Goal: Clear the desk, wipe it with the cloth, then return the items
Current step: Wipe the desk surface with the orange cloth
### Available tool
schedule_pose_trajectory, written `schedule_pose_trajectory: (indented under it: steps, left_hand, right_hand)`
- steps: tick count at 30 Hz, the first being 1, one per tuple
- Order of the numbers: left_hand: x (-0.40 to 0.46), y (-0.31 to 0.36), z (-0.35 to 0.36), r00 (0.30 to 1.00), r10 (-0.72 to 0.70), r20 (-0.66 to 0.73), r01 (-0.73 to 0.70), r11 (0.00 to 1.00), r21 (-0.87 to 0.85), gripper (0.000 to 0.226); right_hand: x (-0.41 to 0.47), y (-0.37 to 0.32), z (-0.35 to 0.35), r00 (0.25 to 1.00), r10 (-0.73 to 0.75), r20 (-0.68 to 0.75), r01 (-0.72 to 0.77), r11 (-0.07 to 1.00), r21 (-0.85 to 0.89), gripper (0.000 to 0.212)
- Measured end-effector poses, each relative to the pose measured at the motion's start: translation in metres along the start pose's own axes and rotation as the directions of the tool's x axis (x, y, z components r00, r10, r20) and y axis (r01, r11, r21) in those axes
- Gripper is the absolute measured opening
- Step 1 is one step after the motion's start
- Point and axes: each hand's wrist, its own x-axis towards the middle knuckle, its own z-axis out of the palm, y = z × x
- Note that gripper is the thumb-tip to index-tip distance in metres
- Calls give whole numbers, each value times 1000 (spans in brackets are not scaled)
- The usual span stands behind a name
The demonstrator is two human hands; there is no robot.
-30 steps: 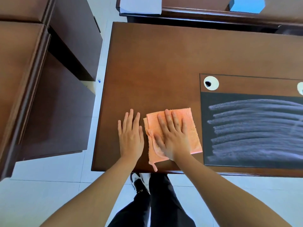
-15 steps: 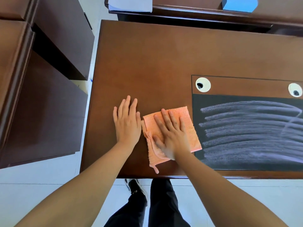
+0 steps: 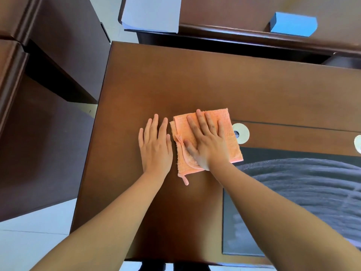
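Orange terry cloth (image 3: 224, 137), folded, flat on the brown wooden desk (image 3: 166, 81), pinned under the right hand (image 3: 206, 142): palm down, fingers (image 3: 201, 122) spread and straight, pressing rather than gripping. Left hand (image 3: 155, 148) just beside the cloth's left edge, also flat on the wood, fingers together and extended, holding nothing. A loose loop of the cloth trailing from its near corner. Touching the cloth's right edge, a round white grommet (image 3: 241, 133); the cloth's near-right corner overlapping a dark inset pad (image 3: 312, 182) streaked with pale wipe marks. Well beyond the cloth, on the next desk, a white sheet (image 3: 151, 13) and a blue box (image 3: 293, 24).
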Motion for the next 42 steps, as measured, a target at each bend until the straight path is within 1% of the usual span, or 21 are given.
schedule_pose_trajectory:
  steps: [5,9,12,18,23,30,36,40,42]
  left_hand:
    - [33,17,13,1000,-6,15,5,999,33,63]
    - [34,15,23,1000,-25,17,22,993,115,60]
    - [36,17,25,999,-38,17,35,988,151,63]
    - [38,19,27,999,-50,23,45,985,166,63]
    - [38,16,31,999,-44,17,40,984,174,59]
    - [36,15,32,999,-37,11,35,989,144,55]
    - [35,17,27,1000,-27,3,27,993,112,56]
    - [34,15,22,999,-30,-27,29,999,-35,50]
    - [34,14,17,999,-37,-4,36,994,-107,51]
  right_hand:
    - [61,27,-13,1000,-14,-14,14,1000,6,75]
    - [108,47,-23,999,-31,-20,31,1000,-2,74]
    - [142,60,-30,999,-28,-22,28,1000,-2,76]
    - [198,74,-45,999,-22,-28,22,1000,-4,77]
    - [220,76,-54,1000,0,-22,0,1000,2,79]
    - [189,71,-44,998,44,-42,-44,999,-1,78]
    - [123,58,-25,997,49,-66,-47,999,21,76]
    - [68,44,-13,996,63,-60,-62,998,22,75]
    - [40,36,-7,996,71,-51,-70,997,15,75]
